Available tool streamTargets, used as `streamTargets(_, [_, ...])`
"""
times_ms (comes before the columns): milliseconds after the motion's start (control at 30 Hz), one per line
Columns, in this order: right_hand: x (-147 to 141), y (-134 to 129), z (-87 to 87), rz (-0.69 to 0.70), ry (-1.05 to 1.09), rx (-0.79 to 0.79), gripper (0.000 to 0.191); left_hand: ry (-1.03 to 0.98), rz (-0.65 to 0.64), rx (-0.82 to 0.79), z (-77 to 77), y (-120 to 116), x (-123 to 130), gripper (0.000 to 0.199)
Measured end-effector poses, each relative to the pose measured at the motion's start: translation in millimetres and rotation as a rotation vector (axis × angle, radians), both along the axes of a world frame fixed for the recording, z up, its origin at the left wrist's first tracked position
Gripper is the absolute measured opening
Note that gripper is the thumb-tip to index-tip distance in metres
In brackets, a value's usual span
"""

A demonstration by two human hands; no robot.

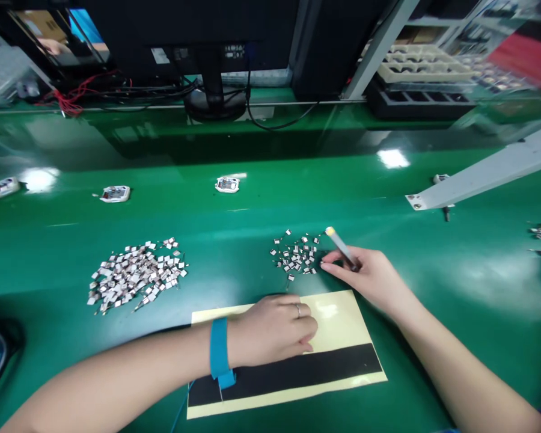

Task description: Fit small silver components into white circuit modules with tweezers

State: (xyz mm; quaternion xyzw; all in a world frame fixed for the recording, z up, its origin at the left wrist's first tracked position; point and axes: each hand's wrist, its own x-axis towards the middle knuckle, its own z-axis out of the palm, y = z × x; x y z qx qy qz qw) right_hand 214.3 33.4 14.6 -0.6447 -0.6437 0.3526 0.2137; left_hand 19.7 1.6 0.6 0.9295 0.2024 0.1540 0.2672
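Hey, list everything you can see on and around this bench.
workbench: one, glossy green, under everything
piles of small square parts: three, silvery white, left, centre, right edge
round white-based items: four, white, far side of bench
backing sheet: one, pale yellow with black band, near edge
pale bar: one, grey-white, right side
monitor: one, black, behind bench
red wires: one bunch, red, back left
stacked trays: one stack, cream on black, back right
pen-shaped tool: one, grey with yellow tip, in right hand
wrist strap: one, blue, left wrist
ring: one, silver, left hand
left hand: over sheet
right hand: beside centre pile
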Motion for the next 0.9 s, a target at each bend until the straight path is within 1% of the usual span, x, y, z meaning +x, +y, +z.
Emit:
streamTargets(33, [2, 2, -1.9, 0.032, -0.004, 0.017, 0.023, 0.01, -0.033, 0.0, -0.9, 0, 1, 0.021])
streamTargets(67, [3, 3, -3.6, 0.032, -0.005, 0.058, 0.023, 0.012, -0.046, -0.006, -1.8, 1, 1, 0.021])
streamTargets(100, [4, 4, -4.9, -0.004, -0.005, 0.118, 0.022, 0.01, -0.054, -0.017, -2.5, 2, 1, 0.022])
streamTargets(167, [5, 6, -6.9, -0.12, 0.03, 0.221, 0.022, 0.001, -0.081, -0.029, -3.4, 5, 1, 0.022])
streamTargets(233, [6, 10, -9.0, -0.199, 0.136, 0.248, 0.023, -0.001, -0.113, -0.039, -3.6, 7, 0, 0.022])
streamTargets(267, [7, 12, -10.3, -0.206, 0.194, 0.247, 0.023, 0.002, -0.124, -0.05, -3.6, 8, 0, 0.021])
streamTargets(367, [7, 18, -14.4, -0.152, 0.29, 0.215, 0.019, 0.011, -0.126, -0.077, -4.1, 9, -1, 0.021])
streamTargets(433, [5, 18, -15.9, -0.092, 0.353, 0.138, 0.018, 0.018, -0.104, -0.062, -4.9, 10, -2, 0.022])
streamTargets(567, [0, 12, -14.5, 0.01, 0.497, -0.018, 0.016, 0.032, -0.057, -0.035, -6.3, 14, -3, 0.032])
streamTargets(700, [-2, 7, -9.3, 0.036, 0.519, -0.063, 0.014, 0.0, -0.028, -0.023, -6.6, 21, -4, 0.039])
streamTargets(900, [-5, 6, -5.8, 0.064, 0.521, -0.102, 0.018, -0.037, -0.074, -0.003, -12.3, 26, -4, 0.047])
